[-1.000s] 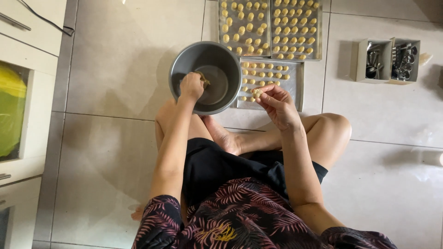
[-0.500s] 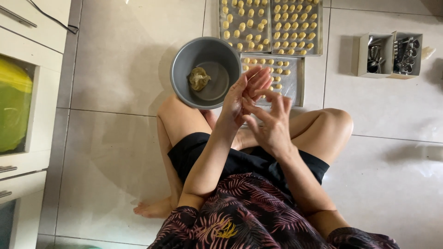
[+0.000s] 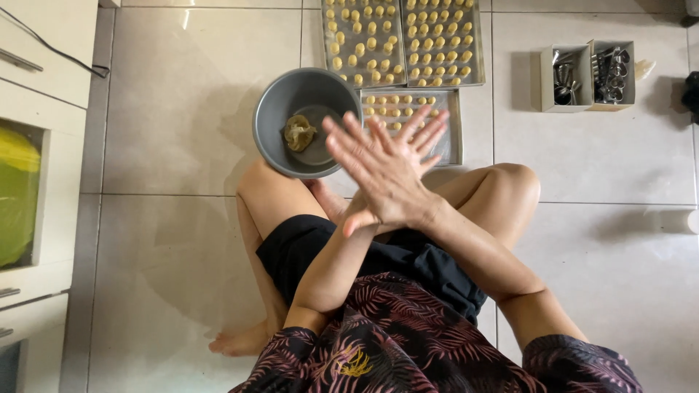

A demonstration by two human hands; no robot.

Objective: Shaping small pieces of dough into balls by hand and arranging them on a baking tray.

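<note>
Both hands, right hand over left hand, are pressing flat palm to palm above the knees, fingers spread; whether dough sits between cannot be told. Remaining dough lump is lying in the grey bowl. Judged step: rolling; next, placing on the nearest tray.

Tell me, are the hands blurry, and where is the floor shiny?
Head view: the pressed-together hands look slightly smeared at the fingertips; the round grey metal bowl and silver baking trays of small yellow dough pieces stay sharp; window glare whitens the glossy beige floor tiles at top left.
</note>
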